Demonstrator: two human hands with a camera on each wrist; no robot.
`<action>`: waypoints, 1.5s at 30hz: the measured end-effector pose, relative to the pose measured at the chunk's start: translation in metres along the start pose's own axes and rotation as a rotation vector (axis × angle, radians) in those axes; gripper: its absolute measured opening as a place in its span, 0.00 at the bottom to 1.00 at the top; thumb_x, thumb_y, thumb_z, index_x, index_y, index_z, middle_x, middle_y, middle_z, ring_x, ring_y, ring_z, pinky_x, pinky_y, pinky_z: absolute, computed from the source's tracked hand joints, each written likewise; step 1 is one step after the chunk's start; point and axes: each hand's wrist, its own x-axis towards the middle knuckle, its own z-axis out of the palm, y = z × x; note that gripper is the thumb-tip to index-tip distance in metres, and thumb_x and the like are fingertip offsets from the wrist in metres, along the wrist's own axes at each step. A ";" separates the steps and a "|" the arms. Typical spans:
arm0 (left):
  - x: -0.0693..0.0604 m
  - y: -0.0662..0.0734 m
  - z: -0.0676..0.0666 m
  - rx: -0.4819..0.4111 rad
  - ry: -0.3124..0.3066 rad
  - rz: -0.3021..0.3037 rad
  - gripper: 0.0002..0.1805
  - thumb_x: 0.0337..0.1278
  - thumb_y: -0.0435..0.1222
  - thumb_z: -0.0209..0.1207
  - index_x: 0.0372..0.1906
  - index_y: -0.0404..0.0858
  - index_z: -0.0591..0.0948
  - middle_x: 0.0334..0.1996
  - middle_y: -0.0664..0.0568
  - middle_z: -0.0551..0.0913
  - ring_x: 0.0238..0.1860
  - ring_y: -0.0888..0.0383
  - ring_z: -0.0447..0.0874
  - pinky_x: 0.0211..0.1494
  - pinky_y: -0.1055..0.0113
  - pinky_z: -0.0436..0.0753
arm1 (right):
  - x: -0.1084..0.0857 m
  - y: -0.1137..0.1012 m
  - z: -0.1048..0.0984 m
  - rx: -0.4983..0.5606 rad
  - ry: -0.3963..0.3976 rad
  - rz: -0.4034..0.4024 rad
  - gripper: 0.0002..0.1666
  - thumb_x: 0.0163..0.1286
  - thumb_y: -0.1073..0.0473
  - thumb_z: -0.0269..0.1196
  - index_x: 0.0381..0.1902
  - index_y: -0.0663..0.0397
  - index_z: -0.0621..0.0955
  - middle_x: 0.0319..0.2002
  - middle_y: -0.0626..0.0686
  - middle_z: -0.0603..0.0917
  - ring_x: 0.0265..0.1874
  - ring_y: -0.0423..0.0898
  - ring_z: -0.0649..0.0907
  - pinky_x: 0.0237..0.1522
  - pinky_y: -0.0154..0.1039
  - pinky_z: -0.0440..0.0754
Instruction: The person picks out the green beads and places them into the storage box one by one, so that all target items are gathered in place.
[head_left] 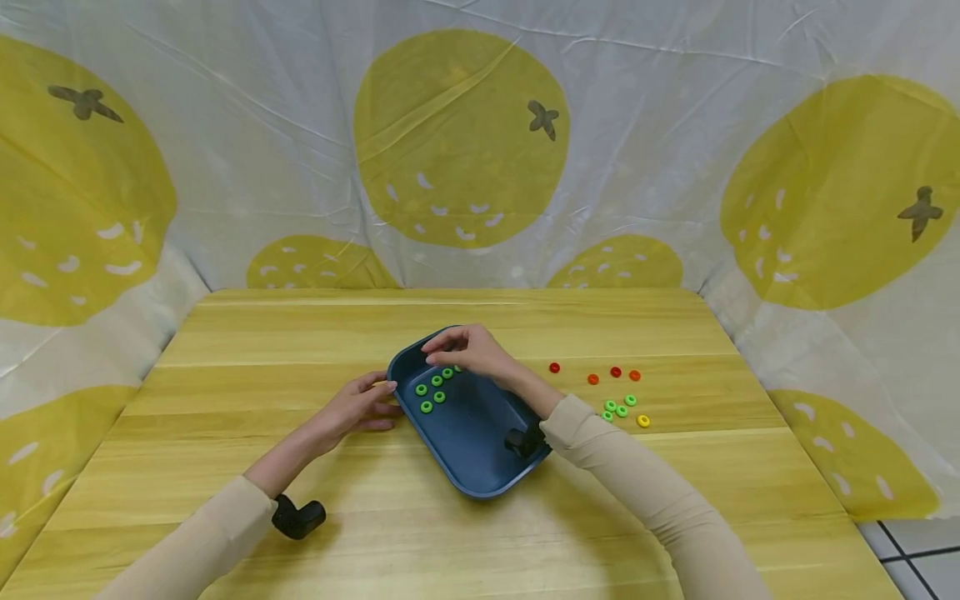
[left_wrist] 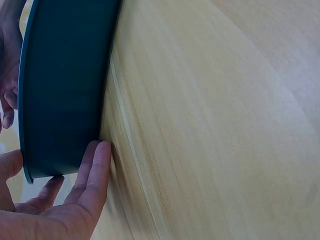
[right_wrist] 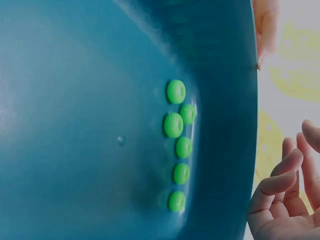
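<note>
A dark blue tray (head_left: 480, 454) (left_wrist: 65, 90) (right_wrist: 75, 150) lies at a slant on the table. Inside it, near the far-left end, are several green rings (head_left: 439, 397) (right_wrist: 173, 125), most of them in a row along the end wall. My left hand (head_left: 360, 410) (left_wrist: 65, 205) touches the tray's outer left corner, thumb at the rim and fingers extended along the outer wall. Over the far end of the tray is my right hand (head_left: 476, 352) (right_wrist: 285, 200), fingers loosely bent and thumb apart, with nothing visible between them.
Right of the tray on the wooden table (head_left: 360, 533) lie red rings (head_left: 554, 367), orange rings (head_left: 634, 376), several green rings (head_left: 621, 412) and a yellow ring (head_left: 643, 422). A fruit-patterned cloth (head_left: 645, 192) hangs behind the table.
</note>
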 end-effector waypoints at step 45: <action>0.001 -0.003 -0.001 -0.011 0.001 0.005 0.34 0.71 0.45 0.44 0.71 0.29 0.51 0.65 0.28 0.64 0.58 0.42 0.77 0.55 0.56 0.81 | -0.113 0.045 -0.107 0.017 0.161 0.181 0.21 0.62 0.53 0.65 0.49 0.59 0.81 0.38 0.45 0.86 0.27 0.42 0.75 0.31 0.35 0.74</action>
